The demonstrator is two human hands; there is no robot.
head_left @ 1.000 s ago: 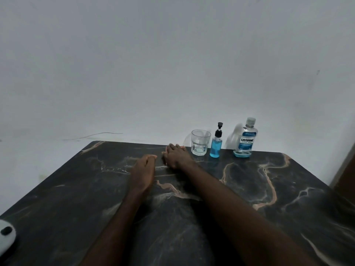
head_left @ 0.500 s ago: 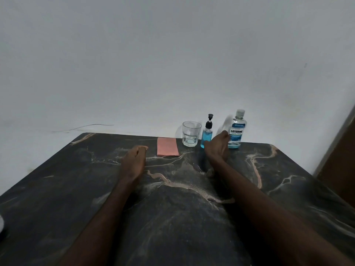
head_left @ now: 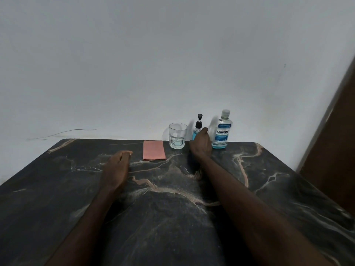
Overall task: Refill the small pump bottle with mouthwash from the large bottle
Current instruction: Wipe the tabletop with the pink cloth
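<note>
The small pump bottle point(head_left: 199, 124), with a black pump and blue liquid, stands at the table's far edge. My right hand point(head_left: 200, 145) is wrapped around its lower body, thumb on the right side, and hides most of the blue part. The large mouthwash bottle point(head_left: 222, 131), clear with a blue label, a capped top and a little blue liquid at the bottom, stands just right of that hand. My left hand point(head_left: 117, 167) rests palm down on the dark marble table point(head_left: 172, 208), fingers loosely curled, holding nothing.
A clear drinking glass point(head_left: 177, 136) stands just left of the pump bottle. A folded pink cloth point(head_left: 154, 150) lies left of the glass. The white wall runs right behind the bottles. A brown wooden panel point(head_left: 334, 150) stands past the table's right edge.
My right hand has moved from the pink cloth rightward and forward to the small pump bottle and closed around it. The cloth is now uncovered. My left hand has stayed put.
</note>
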